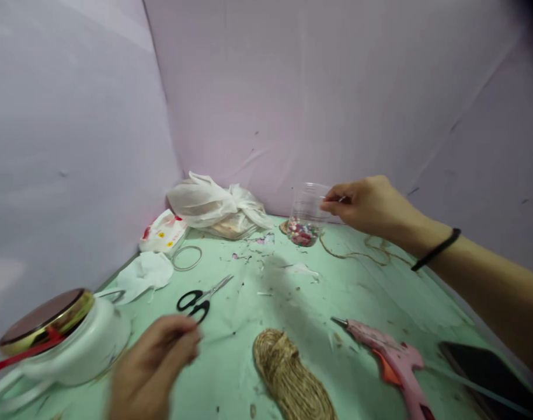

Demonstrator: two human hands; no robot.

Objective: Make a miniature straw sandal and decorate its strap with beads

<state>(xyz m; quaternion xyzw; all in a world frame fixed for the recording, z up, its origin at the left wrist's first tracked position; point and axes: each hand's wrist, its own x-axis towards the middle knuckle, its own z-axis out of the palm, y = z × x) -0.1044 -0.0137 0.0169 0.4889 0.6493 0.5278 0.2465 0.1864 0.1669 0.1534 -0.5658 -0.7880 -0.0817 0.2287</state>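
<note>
My right hand (362, 201) pinches the rim of a clear plastic cup (310, 201) near the back wall. Small multicoloured beads (303, 231) lie in the bottom of the cup. My left hand (156, 364), a little blurred, is closed with its fingers curled together; whatever it may hold is hidden. Just beyond it lie black-handled scissors (202, 297), blades pointing away to the right. Between my hands, at the front, rests a coiled jute twine bundle (288, 373). A pink glue gun (386, 344) lies to the right of the bundle.
At left stands a white teapot (89, 344) with a gold-rimmed lid (47, 318) and a red stick. A tied plastic bag (218, 204), a tissue pack (163, 233) and metal rings (187, 258) sit farther back. A dark phone (485, 373) is at right. Scraps litter the green table.
</note>
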